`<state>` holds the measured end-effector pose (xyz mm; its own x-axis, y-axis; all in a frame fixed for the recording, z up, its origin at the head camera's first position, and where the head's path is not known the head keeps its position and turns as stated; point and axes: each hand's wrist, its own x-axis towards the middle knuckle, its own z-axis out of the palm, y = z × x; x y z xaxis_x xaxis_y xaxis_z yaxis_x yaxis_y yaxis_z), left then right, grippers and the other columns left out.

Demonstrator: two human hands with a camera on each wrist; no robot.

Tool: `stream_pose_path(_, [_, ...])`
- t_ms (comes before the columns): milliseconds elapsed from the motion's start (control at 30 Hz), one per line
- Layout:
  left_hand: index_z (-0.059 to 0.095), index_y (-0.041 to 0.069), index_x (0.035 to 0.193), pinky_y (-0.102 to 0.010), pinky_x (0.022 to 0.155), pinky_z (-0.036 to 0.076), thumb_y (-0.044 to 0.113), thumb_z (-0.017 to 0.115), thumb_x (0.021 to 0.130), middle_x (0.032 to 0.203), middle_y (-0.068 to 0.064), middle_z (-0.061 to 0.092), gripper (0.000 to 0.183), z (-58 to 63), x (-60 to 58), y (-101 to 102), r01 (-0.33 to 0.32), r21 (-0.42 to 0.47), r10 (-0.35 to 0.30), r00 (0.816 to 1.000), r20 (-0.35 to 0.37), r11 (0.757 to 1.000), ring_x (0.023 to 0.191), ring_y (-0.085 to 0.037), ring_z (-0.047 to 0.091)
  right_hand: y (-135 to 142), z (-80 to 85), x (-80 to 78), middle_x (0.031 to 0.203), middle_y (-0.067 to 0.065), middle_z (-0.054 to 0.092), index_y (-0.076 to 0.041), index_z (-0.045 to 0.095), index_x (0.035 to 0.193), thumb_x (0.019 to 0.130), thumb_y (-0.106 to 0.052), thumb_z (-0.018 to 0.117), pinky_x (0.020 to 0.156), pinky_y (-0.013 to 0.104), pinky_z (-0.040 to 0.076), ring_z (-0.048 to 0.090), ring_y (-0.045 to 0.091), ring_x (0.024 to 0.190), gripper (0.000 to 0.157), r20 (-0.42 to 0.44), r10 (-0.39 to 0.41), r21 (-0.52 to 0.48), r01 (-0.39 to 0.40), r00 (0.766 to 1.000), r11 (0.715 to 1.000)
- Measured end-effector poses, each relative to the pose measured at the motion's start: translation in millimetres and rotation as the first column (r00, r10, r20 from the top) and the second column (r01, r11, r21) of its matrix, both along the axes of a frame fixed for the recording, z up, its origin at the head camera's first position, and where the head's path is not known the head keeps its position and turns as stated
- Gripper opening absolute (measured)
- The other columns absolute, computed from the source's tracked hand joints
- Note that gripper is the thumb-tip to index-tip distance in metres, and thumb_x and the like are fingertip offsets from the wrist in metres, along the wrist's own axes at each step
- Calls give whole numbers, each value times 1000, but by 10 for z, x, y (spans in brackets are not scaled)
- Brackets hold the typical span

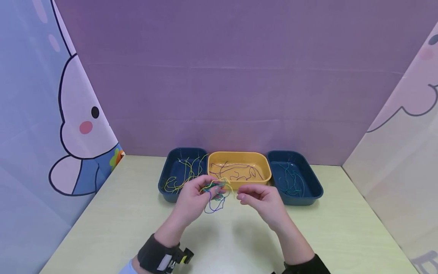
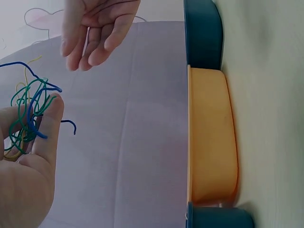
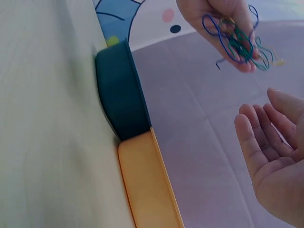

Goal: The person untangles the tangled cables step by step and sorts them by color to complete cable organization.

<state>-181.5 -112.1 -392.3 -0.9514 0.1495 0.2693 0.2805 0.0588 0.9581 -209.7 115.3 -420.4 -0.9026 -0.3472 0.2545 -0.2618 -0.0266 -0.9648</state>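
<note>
My left hand [image 1: 191, 199] pinches a loose tangle of thin strings [image 2: 33, 109], green, blue and yellow, between thumb and fingers. Blue loops dangle below the fingertips, and yellow ends stick out toward the right. Facing it, my right hand [image 1: 265, 203] is a short way from the tangle, its fingers relaxed and bent with nothing between them. In the right wrist view, a gap shows between the right fingertips [image 3: 244, 124] and the strings. Both hands are raised over the table in front of the trays.
Three trays stand side by side at the back: a dark blue one [image 1: 163, 182] with yellow strings [image 1: 186, 173], a yellow one [image 1: 239, 155] with dark purplish strings [image 1: 239, 166], and another dark blue one [image 1: 316, 186] with teal strings [image 1: 292, 179]. A purple backdrop [image 1: 222, 95] rises behind them.
</note>
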Motion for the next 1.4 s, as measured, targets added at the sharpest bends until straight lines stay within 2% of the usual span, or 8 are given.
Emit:
stream_pose_path(133, [63, 1, 108, -28, 78, 55, -1, 59, 93, 98, -12, 69, 15, 63, 66, 43, 13, -35, -14, 1000, -21, 999, 88, -22, 66, -95, 63, 74, 95, 16, 68, 2, 69, 104, 86, -1, 69, 77, 33, 56, 63, 33, 86, 19, 33, 26, 13, -26, 999, 1000])
stream_pose_path(333, [66, 10, 107, -29, 76, 56, 8, 64, 92, 97, -4, 70, 15, -191, -78, 33, 17, -58, -20, 999, -41, 998, 85, -16, 66, -130, 0, 71, 91, 17, 69, 2, 70, 101, 85, -6, 72, 76, 35, 57, 63, 33, 83, 18, 3, 49, 0, -49, 999, 999])
stream_pose_path(433, [66, 13, 108, -29, 75, 56, 9, 64, 92, 97, -1, 70, 16, -213, -84, 30, 13, -73, -17, 999, -46, 997, 84, -16, 66, -148, 11, 82, 88, 16, 69, 5, 69, 99, 85, -4, 71, 75, 35, 57, 64, 31, 80, 16, 4, 50, 0, -50, 999, 999])
stream_pose_path(600, [66, 13, 106, -31, 74, 57, 7, 63, 92, 98, 0, 69, 15, -212, -73, 28, 36, -91, -39, 998, -41, 995, 83, -17, 66, -169, 142, 161, 84, 18, 68, 8, 68, 93, 87, 2, 66, 74, 34, 57, 64, 32, 77, 9, -11, 50, 37, -50, 999, 998])
stream_pose_path(800, [65, 10, 106, -30, 75, 56, 6, 63, 92, 96, -4, 69, 14, -200, -79, 11, 68, -94, -70, 997, -18, 993, 81, -18, 66, -101, 263, 205, 80, 19, 67, 6, 67, 89, 89, 3, 62, 74, 34, 57, 64, 33, 74, 6, -27, 3, 89, -1, 1000, 996])
stream_pose_path(1000, [65, 4, 105, -31, 71, 57, 7, 63, 92, 95, -8, 69, 13, -186, -110, -42, 70, -80, -75, 996, -56, 994, 78, -20, 67, 30, 178, 115, 80, 19, 66, 5, 67, 89, 91, -2, 64, 74, 35, 57, 64, 34, 73, 8, -49, -33, 49, 36, 998, 998])
stream_pose_path(1267, [65, 3, 102, -33, 70, 57, 5, 63, 92, 96, -12, 69, 11, -156, -126, -108, 59, -15, -60, 997, -52, 998, 79, -27, 67, 147, 117, 33, 80, 19, 66, 6, 66, 91, 90, -4, 65, 71, 39, 58, 64, 34, 71, 11, -42, -115, -28, 114, 992, 993])
stream_pose_path(1400, [66, 4, 104, -32, 70, 57, 6, 64, 92, 97, -10, 69, 12, -134, -130, -135, 2, -13, -2, 999, -49, 1000, 79, -24, 67, 187, 146, 38, 80, 19, 66, 5, 67, 90, 90, -3, 65, 72, 38, 58, 64, 34, 72, 9, -49, -140, -29, 139, 989, 990])
